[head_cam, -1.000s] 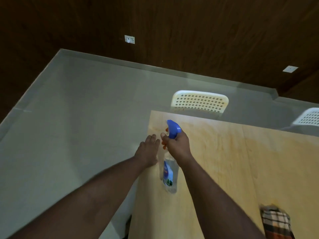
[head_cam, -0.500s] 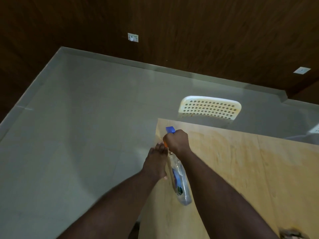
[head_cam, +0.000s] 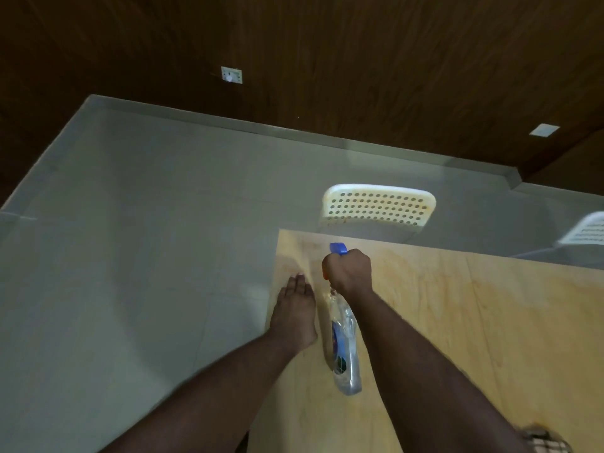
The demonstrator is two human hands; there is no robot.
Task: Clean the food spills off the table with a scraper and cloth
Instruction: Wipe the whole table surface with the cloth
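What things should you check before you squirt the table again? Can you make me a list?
1. Spray bottle held firmly: ok, the right hand grips its neck.
2. Blue nozzle aimed over the table: ok, it points toward the far corner.
3. Left hand out of the spray path: ok, it rests flat beside the bottle, behind the nozzle.
4. Checked cloth nearby for wiping: ok, at the bottom edge of the view.
5. Scraper ready: cannot tell, none in view.
6. Spills left at the corner: cannot tell, only faint marks show.
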